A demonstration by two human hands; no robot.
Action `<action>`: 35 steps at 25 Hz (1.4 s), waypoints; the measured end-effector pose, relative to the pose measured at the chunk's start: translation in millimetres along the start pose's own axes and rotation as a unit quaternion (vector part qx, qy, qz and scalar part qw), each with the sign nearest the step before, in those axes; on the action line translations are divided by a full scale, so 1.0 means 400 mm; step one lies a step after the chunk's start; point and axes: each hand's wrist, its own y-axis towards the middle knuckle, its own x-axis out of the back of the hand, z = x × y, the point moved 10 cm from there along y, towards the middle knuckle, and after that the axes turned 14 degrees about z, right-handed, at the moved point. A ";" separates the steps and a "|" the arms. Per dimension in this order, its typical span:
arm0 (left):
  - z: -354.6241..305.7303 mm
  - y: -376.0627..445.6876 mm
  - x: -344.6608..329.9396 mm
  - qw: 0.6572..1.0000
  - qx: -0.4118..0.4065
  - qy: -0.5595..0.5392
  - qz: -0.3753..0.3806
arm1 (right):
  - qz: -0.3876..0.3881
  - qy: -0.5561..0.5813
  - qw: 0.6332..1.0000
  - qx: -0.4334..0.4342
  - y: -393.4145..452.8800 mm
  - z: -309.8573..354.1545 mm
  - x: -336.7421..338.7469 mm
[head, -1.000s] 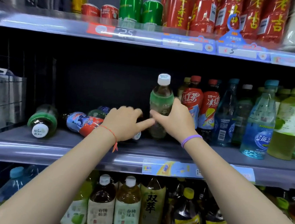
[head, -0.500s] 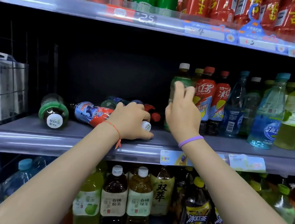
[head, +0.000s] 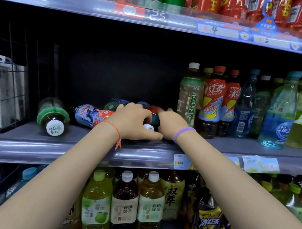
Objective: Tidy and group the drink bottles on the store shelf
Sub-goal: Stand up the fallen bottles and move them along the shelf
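On the middle shelf [head: 30,138], several drink bottles lie on their sides in a loose heap while the rest stand in a row to the right. Both hands are down among the fallen ones. Left hand [head: 133,122] has its fingers curled over a lying bottle whose white cap [head: 148,127] shows just under the knuckles, so it grips that bottle near the neck. Right hand [head: 170,124] reaches in just beside it with fingers bent over a bottle with red and blue on it [head: 154,112]; whether it truly grips that one or only touches it I cannot tell, since the fingertips are hidden behind the hand.

Further left lie a bottle with a blue and red label [head: 92,114] and, well apart from the hands, a bottle with a green band [head: 53,116], its cap facing out. To the right the standing row begins with a pale green tea bottle [head: 189,96], then two red-capped iced tea bottles [head: 212,100].

The step in hand looks like picking up the fallen bottles to stand them. The next move calls for lifting one clear of its neighbours, turning it upright, and setting it beside its own kind without knocking the standing row, which is close to the right wrist
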 end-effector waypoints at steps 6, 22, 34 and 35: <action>0.026 0.048 0.035 0.995 0.076 -0.057 -0.027 | 0.029 0.031 0.997 0.057 0.013 0.001 -0.010; 0.016 0.168 0.055 0.931 -0.010 -0.365 -0.028 | -0.330 0.055 0.942 0.027 -0.060 -0.035 0.391; 0.066 0.157 0.002 0.988 0.044 -0.142 0.039 | -0.274 0.039 0.961 0.012 -0.032 -0.004 0.257; 0.075 0.148 -0.001 0.989 0.043 -0.133 0.048 | -0.275 0.035 0.961 0.005 -0.027 -0.008 0.245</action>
